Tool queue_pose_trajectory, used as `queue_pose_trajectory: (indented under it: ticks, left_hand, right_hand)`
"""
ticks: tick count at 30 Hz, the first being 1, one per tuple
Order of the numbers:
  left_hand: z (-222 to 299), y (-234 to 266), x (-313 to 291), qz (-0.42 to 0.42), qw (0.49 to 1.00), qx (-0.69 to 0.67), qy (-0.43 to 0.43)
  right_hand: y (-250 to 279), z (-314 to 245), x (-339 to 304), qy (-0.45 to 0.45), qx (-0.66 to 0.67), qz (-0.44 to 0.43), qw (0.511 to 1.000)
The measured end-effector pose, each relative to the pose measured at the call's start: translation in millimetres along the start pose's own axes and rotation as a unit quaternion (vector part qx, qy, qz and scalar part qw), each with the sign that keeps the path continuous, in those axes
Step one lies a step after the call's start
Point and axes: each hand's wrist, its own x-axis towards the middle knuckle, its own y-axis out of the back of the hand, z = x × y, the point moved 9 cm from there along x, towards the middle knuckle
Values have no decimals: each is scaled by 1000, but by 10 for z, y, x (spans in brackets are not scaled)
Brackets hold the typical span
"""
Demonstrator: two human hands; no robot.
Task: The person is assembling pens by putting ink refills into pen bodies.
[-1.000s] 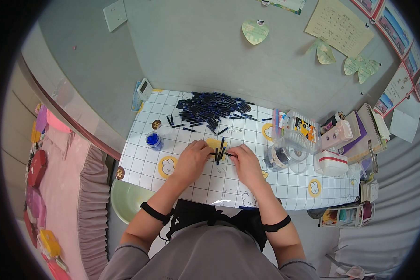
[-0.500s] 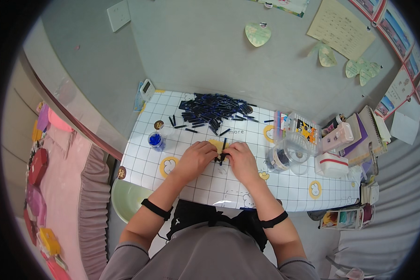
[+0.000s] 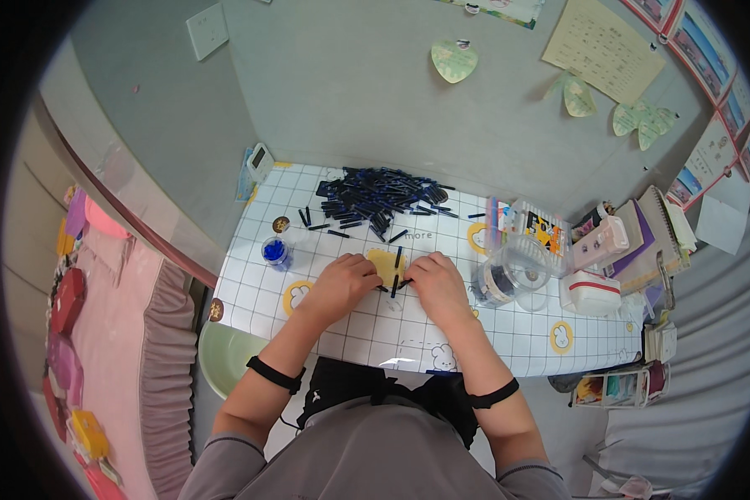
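Both hands down near the middle of the desk [image 3: 367, 333], which has a white grid-pattern cover. Left hand [image 3: 342, 282] fingers curled in narrow, tips on the left edge of a small yellow pad [image 3: 385, 265]. Right hand [image 3: 436, 283] also curled narrow, pinching a thin dark stick [image 3: 396, 279] that stands nearly upright between the two hands, just at the pad's right edge; can't tell how many sticks are in the pinch. Big loose pile of dark sticks [image 3: 379, 196] at the desk's far edge, strays scattered toward the pad. Small blue-filled cup [image 3: 273, 250] near the left edge. Clear round tub [image 3: 508, 271] just right of the right hand, and a white box with a red band [image 3: 590, 293] beyond it, toward the right edge.
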Motion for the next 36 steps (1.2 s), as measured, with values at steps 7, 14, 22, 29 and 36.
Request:
queue_pose_trajectory:
  ticks: [7,14,22,29,36]
  left_hand:
    - [-71,-59,-14,-34,997,-8,69]
    - [-89,8,-69,-5,983,-111,148]
    - [65,-108,-239,94,880,-382,267]
    - [190,-270,-235,86,865,-407,280]
    - [233,-386,-240,44,893,-358,270]
  right_hand:
    - [-38,-23,-35,-13,-3,-63,998]
    - [21,-1,-143,-70,58,-66,994]
    - [114,-14,-443,-175,395,88,898]
    - [10,43,-633,-199,392,88,894]
    - [-55,27,-745,-163,326,94,927]
